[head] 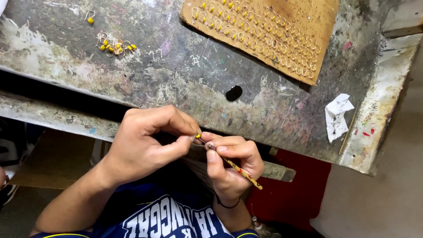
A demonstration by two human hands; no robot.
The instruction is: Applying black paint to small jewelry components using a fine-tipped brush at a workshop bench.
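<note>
Main risk: the small yellow-tipped wire hook (198,136) is pinched only by the very tips of the left hand (141,147) thumb and forefinger, so any side push from the thin paint-speckled stick tool (233,166) can likely flick it out, and it would drop off the edge of the worn, paint-stained grey workbench (176,70) into the lap. A second risk, as I judge it: wet yellow on the tip smears onto a fingertip if the grip creeps forward. Left fingers are closed narrow on the hook; right hand (231,165) is closed around the stick like a pen, its tip touching the hook's yellow end. The hook sits between both hands, just below the bench edge, well apart from the loose pile of yellow-tipped hooks (115,45) and the brown cardboard sheet lined with rows of hooks (264,31).
</note>
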